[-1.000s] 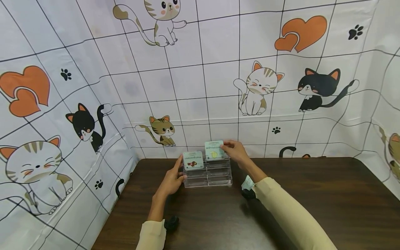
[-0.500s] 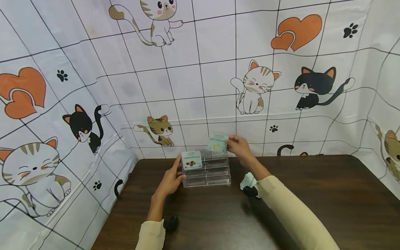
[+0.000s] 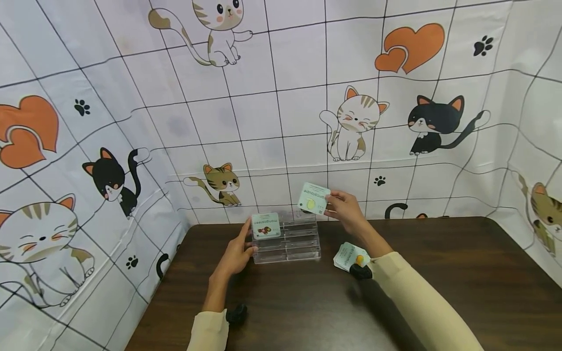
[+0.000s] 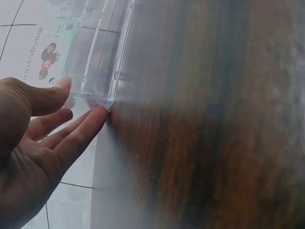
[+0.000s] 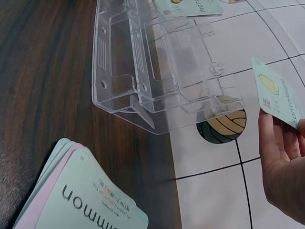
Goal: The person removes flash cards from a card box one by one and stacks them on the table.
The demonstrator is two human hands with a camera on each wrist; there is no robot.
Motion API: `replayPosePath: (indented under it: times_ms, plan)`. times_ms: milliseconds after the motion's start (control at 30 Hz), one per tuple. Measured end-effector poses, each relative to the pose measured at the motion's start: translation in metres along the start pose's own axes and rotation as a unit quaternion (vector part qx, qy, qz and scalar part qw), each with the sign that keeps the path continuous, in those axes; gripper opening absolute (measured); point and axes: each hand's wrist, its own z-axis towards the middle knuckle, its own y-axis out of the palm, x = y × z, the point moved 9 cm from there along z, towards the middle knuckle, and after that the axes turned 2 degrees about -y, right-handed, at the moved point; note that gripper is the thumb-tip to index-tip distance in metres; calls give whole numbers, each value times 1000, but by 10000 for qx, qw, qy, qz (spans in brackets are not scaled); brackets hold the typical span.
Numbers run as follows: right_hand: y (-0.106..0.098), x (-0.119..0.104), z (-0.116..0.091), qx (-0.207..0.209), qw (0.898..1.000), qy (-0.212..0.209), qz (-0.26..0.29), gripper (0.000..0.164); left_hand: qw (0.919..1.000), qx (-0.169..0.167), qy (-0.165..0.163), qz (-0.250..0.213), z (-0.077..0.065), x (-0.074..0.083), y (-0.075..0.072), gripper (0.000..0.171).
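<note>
A clear tiered plastic card holder (image 3: 287, 254) stands near the table's back edge. A pale green mangosteen flashcard (image 3: 266, 226) sits in its upper left slot, print upside down in the head view. My left hand (image 3: 236, 254) rests against the holder's left end; in the left wrist view its thumb and fairly straight fingertips (image 4: 101, 113) touch the plastic. My right hand (image 3: 348, 210) pinches a cantaloupe flashcard (image 3: 313, 198) by its edge, raised behind and above the holder's right side. In the right wrist view that card appears apart from the holder (image 5: 157, 95).
A stack of flashcards (image 3: 346, 255), persimmon on top, lies on the dark wooden table (image 3: 303, 307) right of the holder, partly under the right wrist's black strap (image 3: 361, 271). A white cat-print cloth (image 3: 303, 146) hangs close behind the table.
My right hand has lifted the cantaloupe card up out of the holder's upper right slot and moved it slightly right, uncovering more of the persimmon stack. My left hand stays at the holder.
</note>
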Motion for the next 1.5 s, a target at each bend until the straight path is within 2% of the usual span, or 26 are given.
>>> replayPosePath:
  times_ms: [400,667,867,1167,1500]
  plan:
    - [-7,-1,-25,-184,9998,-9,29,39,9999,-26,-102,8,1,0,0,97]
    - [-10,6,-42,-423,9991,10,-19,44,9999,-1,-68,105,-1,-3,2,96]
    - [-15,13,-56,-477,9986,96,-198,44,10000,-44,10,11,-1,-2,3,96]
    - [-27,29,-69,-561,9978,200,-297,44,9999,-34,155,-32,0,2,1,95]
    - [-53,44,-84,-456,9969,477,-422,46,9999,-44,136,39,1,0,1,94]
